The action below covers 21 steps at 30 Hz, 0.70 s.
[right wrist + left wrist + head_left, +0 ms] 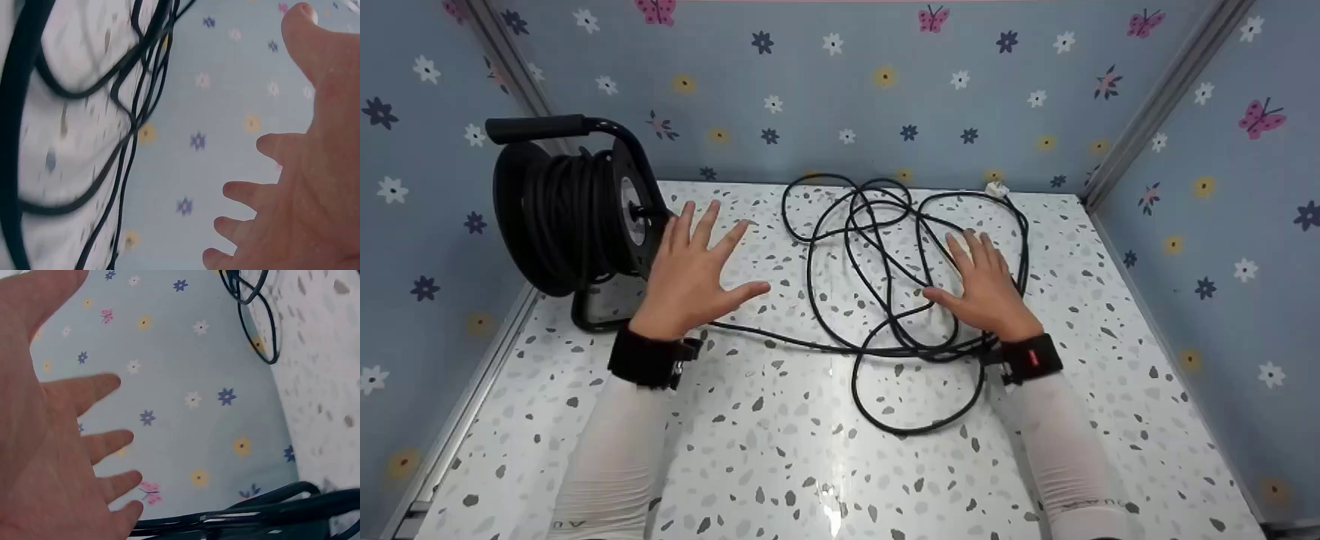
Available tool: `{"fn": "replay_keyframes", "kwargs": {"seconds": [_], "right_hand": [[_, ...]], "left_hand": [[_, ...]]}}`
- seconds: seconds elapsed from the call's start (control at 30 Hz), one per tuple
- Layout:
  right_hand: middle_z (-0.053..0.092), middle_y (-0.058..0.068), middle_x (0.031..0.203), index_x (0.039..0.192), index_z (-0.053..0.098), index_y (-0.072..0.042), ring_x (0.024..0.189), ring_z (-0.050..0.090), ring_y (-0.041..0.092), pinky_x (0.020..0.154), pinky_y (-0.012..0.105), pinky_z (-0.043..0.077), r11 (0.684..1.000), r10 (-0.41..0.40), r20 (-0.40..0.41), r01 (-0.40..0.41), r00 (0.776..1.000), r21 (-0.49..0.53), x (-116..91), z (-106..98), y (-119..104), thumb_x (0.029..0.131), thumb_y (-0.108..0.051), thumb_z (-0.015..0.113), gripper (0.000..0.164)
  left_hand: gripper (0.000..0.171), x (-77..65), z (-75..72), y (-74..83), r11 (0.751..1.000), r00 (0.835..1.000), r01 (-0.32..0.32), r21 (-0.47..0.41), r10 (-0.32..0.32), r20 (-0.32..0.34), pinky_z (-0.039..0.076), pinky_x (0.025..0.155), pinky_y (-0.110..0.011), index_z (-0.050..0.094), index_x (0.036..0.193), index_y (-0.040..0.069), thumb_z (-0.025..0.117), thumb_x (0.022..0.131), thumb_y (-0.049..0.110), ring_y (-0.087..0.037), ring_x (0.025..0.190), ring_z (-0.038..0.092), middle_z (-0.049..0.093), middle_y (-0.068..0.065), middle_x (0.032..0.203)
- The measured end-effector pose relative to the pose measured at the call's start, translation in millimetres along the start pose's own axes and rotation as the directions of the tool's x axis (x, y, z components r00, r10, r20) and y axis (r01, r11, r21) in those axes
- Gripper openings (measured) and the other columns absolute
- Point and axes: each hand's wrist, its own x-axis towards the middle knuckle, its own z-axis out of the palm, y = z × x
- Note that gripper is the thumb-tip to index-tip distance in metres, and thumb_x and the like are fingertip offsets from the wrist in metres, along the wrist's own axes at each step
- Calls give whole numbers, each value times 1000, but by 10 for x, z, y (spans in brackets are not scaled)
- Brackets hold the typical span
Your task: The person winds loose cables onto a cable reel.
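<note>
In the head view my left hand [690,274] is spread flat with nothing in it, overlapping the lower right of a black cable reel [577,210]. The reel stands on the left with cord wound on its drum and a grip handle on top. My right hand [984,287], fingers straight and thumb out, is held over loose loops of black cable [885,300]. One run of that cable leads left, passing behind my left wrist toward the reel. A white plug [996,190] lies at the cable's far end by the back wall. Both wrist views show empty palms with extended fingers.
The speckled white tabletop [765,457] is enclosed by flowered blue panels at the back [840,90], left and right. Metal corner posts [1170,97] join the panels. Black straps [647,356] with small cameras sit on both wrists, over white sleeves.
</note>
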Motion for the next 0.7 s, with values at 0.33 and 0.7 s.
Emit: {"fn": "replay_keyframes", "kwargs": {"seconds": [0.33, 0.7], "right_hand": [[11, 19, 184, 180, 15, -21, 170, 4, 44, 136, 64, 10, 978, -202, 100, 206, 974, -24, 421, 341, -829, 100, -82, 59, 109], [13, 19, 184, 179, 18, -20, 170, 8, 43, 136, 61, 13, 928, -358, 249, 372, 900, -8, 789, 665, -1686, 101, -81, 57, 107]], "left_hand": [[100, 124, -635, -232, 990, 995, -61, 127, 70, -69, -5, 137, -57, 31, 177, 22, 58, 102, 81, -45, 171, 0, 14, -21, 184], [96, 253, -1165, -596, 983, 989, -7, 181, 34, -144, -4, 138, -54, 32, 176, 16, 64, 105, 71, -47, 170, 8, 19, -26, 181]]}}
